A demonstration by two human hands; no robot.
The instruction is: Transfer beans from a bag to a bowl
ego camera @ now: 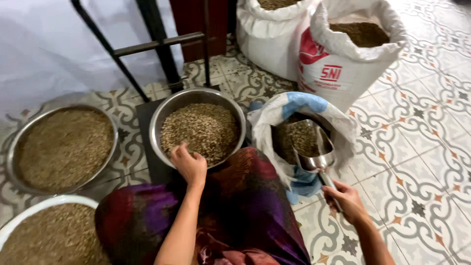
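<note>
Right hand (347, 198) grip pinching scoop (319, 159) handle, scoop loaded in sack (300, 132); left hand (189, 164) loosely curled on beans in bowl (167, 115) beside sack, bowl already near full.

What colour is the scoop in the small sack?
Shiny silver metal scoop, held by the right hand; the head view shows it best.

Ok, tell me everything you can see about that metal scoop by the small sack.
The metal scoop is shiny and silver-coloured, with a deep rounded bowl and a narrow straight handle. The right hand grips the handle's end. The bowl is tilted, mouth upward, inside the opening of the small white and blue sack, against the brownish beans there. Whether it holds beans cannot be told.
</note>
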